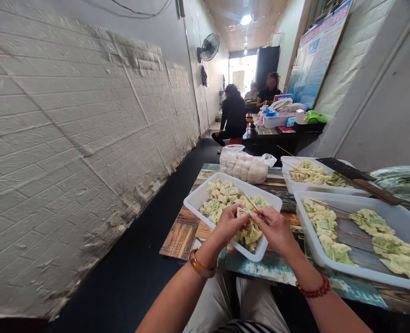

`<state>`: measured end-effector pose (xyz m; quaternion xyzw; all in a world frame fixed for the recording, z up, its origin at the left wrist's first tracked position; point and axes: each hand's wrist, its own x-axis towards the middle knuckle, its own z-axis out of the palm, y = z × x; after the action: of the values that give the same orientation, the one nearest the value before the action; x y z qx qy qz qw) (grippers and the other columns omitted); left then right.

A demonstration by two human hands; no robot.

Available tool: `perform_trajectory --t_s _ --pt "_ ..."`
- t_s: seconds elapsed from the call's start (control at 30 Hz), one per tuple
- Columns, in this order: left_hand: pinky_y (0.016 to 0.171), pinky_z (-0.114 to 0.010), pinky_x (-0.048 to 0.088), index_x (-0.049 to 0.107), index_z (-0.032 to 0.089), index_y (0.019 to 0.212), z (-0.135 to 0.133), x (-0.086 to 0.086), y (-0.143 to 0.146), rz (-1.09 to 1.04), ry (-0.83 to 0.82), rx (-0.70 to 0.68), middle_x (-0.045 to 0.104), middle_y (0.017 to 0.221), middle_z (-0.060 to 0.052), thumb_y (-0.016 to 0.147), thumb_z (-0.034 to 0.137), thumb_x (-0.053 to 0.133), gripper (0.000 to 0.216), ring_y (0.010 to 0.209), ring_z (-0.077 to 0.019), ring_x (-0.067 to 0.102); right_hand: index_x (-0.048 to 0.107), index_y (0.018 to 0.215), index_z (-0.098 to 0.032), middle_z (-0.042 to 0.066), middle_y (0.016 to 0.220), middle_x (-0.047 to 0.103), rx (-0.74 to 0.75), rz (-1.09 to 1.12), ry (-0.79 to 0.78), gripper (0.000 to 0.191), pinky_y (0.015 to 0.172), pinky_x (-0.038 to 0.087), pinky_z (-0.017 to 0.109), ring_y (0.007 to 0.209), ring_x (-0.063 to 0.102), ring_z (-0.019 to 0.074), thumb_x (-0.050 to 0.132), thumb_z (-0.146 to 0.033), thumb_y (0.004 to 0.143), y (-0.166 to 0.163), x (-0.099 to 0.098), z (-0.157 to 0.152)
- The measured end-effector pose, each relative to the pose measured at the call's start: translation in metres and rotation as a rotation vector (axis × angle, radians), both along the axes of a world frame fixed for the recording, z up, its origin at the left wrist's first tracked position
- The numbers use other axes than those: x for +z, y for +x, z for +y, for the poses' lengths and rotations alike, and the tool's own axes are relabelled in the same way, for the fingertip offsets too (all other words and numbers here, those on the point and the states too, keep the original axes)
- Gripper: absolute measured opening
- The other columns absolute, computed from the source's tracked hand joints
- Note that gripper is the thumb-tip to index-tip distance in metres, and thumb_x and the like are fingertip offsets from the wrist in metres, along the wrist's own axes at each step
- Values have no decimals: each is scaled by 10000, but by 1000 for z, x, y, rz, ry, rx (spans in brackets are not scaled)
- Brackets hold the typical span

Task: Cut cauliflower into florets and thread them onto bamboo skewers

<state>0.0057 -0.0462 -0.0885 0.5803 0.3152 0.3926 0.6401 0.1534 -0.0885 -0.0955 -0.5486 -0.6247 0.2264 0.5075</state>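
Both my hands meet over the near end of a white tray (195, 200) full of loose cauliflower florets (220, 194). My left hand (229, 225) is closed around a cauliflower piece (243, 212). My right hand (276, 227) pinches a thin bamboo skewer (249, 201) that slants up to the left through that piece. A brown bangle sits on my left wrist and a red bead bracelet on my right.
A larger white tray (404, 222) with skewered cauliflower lies to the right; another tray (288, 162) stands behind it with a cleaver (357, 178) across it. A plastic bag of pale lumps (244, 167) sits beyond. White brick wall on the left. People sit at a far table.
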Motion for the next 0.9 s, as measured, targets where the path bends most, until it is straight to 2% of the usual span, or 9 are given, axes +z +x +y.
perform_trajectory --t_s 0.03,0.1,0.2,0.3,0.4,0.6,0.73,0.83,0.9 --pt "501 -216 360 514 169 718 -1 0 1 -2 -15 7 539 554 28 726 369 665 250 478 -83 473 687 863 -178 48 766 612 9 122 -60 338 623 467 282 667 559 166 555 -488 835 2 -1 -2" --pt "495 -215 367 507 169 725 -2 2 2 -13 -51 31 553 568 24 716 365 675 258 477 -85 490 668 997 -159 6 708 556 33 382 -189 439 445 361 217 484 433 90 513 -542 846 7 1 -10" --pt "478 -203 357 504 167 748 -2 4 4 -43 -122 44 577 597 10 719 356 672 255 490 -90 524 550 1236 -168 -41 651 486 92 581 -304 559 361 206 188 395 266 46 465 -576 864 17 5 -28" --pt "471 -195 365 515 162 795 2 6 7 -77 -216 18 603 647 -8 716 379 679 282 516 -96 555 476 1320 -185 -49 590 450 79 529 -320 606 368 225 194 420 294 77 460 -582 862 22 4 -44" --pt "497 -203 409 528 162 858 6 6 8 -134 -283 0 619 683 -18 709 387 692 316 550 -108 578 515 1258 -205 -49 566 403 22 459 -298 551 385 260 210 444 313 101 422 -588 873 21 -2 -54" --pt "573 -241 473 545 156 872 9 9 9 -173 -333 -32 643 759 -54 737 423 671 325 647 -141 615 527 1175 -221 -42 585 389 49 421 -281 445 429 325 214 499 383 122 398 -550 906 16 -7 -55" --pt "576 -244 471 548 152 855 8 9 10 -136 -310 -25 638 744 -44 684 430 729 374 636 -139 612 572 1173 -220 -29 595 408 27 392 -263 438 449 369 218 518 424 130 391 -527 918 23 -9 -53" --pt "578 -236 462 549 149 834 8 8 10 -129 -303 15 641 725 -36 637 401 773 391 620 -129 610 620 1158 -223 14 711 516 80 276 -246 402 503 430 230 575 493 135 417 -479 923 30 -12 -55" --pt "606 -246 470 552 148 819 9 7 9 -142 -307 20 649 724 -37 634 390 777 379 623 -128 614 654 1141 -237 59 885 576 82 165 -161 363 613 484 259 729 567 167 436 -430 924 33 -13 -59"
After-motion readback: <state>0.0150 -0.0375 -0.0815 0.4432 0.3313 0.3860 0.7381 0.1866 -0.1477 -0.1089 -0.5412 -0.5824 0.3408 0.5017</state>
